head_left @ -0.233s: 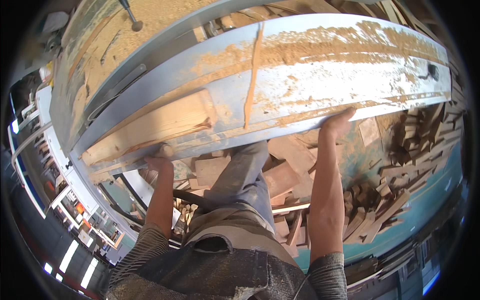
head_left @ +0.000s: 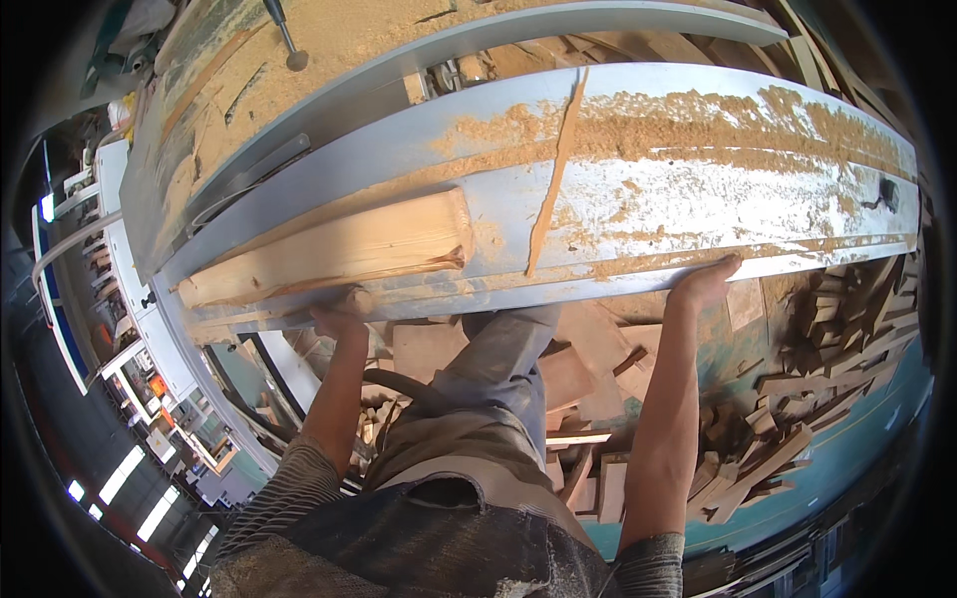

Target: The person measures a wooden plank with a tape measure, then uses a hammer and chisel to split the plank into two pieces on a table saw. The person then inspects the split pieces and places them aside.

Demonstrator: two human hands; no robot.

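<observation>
Right hand (head_left: 704, 284) stretched forward at near edge of metal table (head_left: 698, 184); left hand (head_left: 342, 321) lower, at same edge. Fingertips of both partly hidden; cannot tell whether fingers grip edge or merely rest. Wooden block (head_left: 329, 255) on table, just beyond left fingers; thin wood strip (head_left: 555, 177) beyond, between hands.
</observation>
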